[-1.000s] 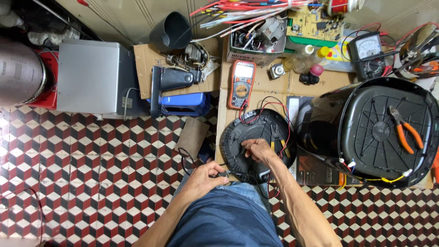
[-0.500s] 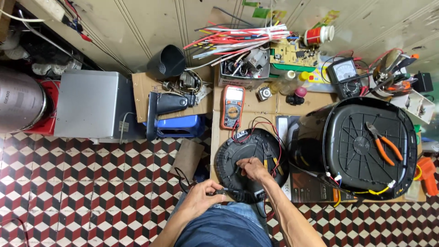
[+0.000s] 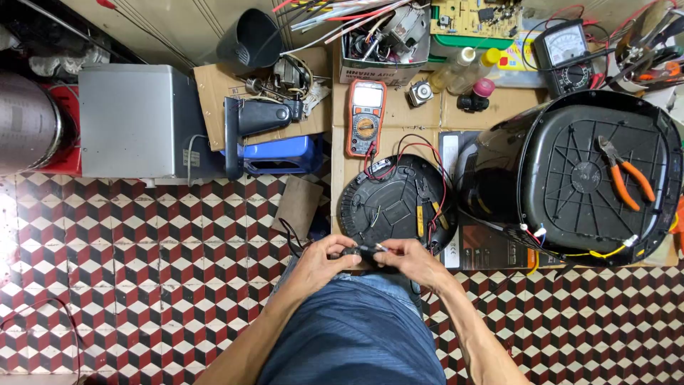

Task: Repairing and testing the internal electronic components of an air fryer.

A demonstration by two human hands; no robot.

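Note:
My left hand (image 3: 322, 261) and my right hand (image 3: 411, 261) meet in front of my lap, both pinching a small black part (image 3: 361, 252) with wire ends, held between them. Just beyond my fingers lies a round black disc-shaped cover (image 3: 395, 202) on cardboard, with red and black wires (image 3: 420, 153) looped across it. An orange multimeter (image 3: 365, 117) sits behind the disc. To the right stands a large black appliance housing (image 3: 570, 178) turned bottom-up, with orange-handled pliers (image 3: 625, 175) resting on it.
A grey metal box (image 3: 132, 120) and a blue stool (image 3: 279, 155) stand at the left on the chequered tile floor (image 3: 142, 271). A black funnel-like cup (image 3: 249, 37), a box of parts (image 3: 385, 43), a circuit board (image 3: 484, 16) and an analogue meter (image 3: 566, 46) crowd the back.
My right hand came off the round cover and drew back toward my lap. Both hands now hold the small black part together. The view has tilted down and moved closer.

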